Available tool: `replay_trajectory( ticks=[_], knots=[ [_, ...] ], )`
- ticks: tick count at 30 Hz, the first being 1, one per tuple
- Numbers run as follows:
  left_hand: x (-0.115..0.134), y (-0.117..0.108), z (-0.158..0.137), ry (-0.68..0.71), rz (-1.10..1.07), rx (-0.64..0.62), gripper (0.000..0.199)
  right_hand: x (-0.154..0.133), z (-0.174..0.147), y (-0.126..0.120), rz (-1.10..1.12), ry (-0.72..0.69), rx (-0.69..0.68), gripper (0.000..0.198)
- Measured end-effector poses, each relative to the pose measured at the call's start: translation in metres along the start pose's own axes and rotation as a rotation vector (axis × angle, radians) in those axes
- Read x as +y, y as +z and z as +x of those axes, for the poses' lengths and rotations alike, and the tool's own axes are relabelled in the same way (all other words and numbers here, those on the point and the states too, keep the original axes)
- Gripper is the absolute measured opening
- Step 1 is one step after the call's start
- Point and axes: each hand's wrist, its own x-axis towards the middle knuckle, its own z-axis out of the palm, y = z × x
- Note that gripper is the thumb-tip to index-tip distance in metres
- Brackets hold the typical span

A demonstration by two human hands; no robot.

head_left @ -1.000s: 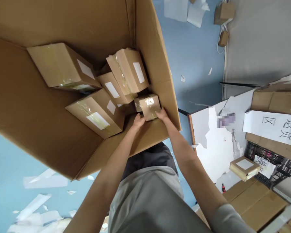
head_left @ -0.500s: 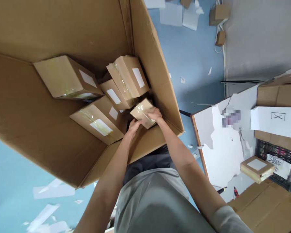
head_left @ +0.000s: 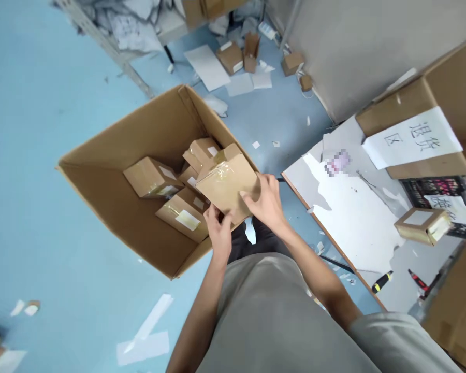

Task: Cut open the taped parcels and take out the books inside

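Observation:
Between both hands I hold a taped brown cardboard box, raised above the near right corner of a large open carton. My right hand grips its right side, thumb on the upper face. At the lower left edge, my left hand pinches it with thumb and fingers. Inside the carton lie several smaller boxes, among them a taped box at the left and a white-labelled box close to my left hand. The held box covers part of the others.
To the right, a worn white table bears a small labelled box, a yellow-black screwdriver, a red cutter and an open carton with a written sign. Paper scraps and small boxes litter the blue floor.
The held box has come up out of the carton, towards me, and now looks larger. My view has pulled back, showing the whole carton and more floor. Both hands keep their hold.

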Motion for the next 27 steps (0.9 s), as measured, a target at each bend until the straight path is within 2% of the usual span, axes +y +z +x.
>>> replay_trajectory(
  ticks=[2, 5, 7, 9, 12, 15, 17, 20, 23, 27],
  knots=[
    [0.039, 0.017, -0.026, 0.203, 0.063, 0.077, 0.077, 0.004, -0.03, -0.041, 0.074, 0.021, 0.153, 0.062],
    [0.084, 0.053, -0.054, 0.461, 0.221, 0.055, 0.089, 0.018, -0.073, -0.084, 0.196, 0.117, 0.338, 0.051],
    [0.1, 0.082, -0.063, 0.578, 0.294, -0.001, 0.092, 0.034, -0.095, -0.105, 0.229, 0.165, 0.46, 0.049],
    [0.104, 0.116, -0.068, 0.635, 0.323, -0.088, 0.089, 0.056, -0.112, -0.126, 0.19, 0.187, 0.587, 0.05],
    [0.089, 0.176, -0.072, 0.67, 0.346, -0.238, 0.083, 0.104, -0.13, -0.161, 0.075, 0.222, 0.724, 0.051],
    [0.062, 0.247, -0.077, 0.71, 0.371, -0.361, 0.081, 0.171, -0.15, -0.188, 0.003, 0.272, 0.795, 0.053],
    [0.042, 0.293, -0.078, 0.741, 0.399, -0.421, 0.08, 0.219, -0.167, -0.194, 0.007, 0.319, 0.825, 0.05],
    [0.009, 0.349, -0.075, 0.787, 0.428, -0.526, 0.073, 0.281, -0.196, -0.183, 0.12, 0.436, 0.858, 0.038],
    [-0.023, 0.38, -0.066, 0.749, 0.482, -0.599, 0.058, 0.322, -0.219, -0.163, 0.288, 0.544, 0.855, 0.025],
    [-0.053, 0.394, -0.057, 0.602, 0.551, -0.659, 0.035, 0.354, -0.226, -0.151, 0.367, 0.607, 0.823, 0.02]
  ],
)
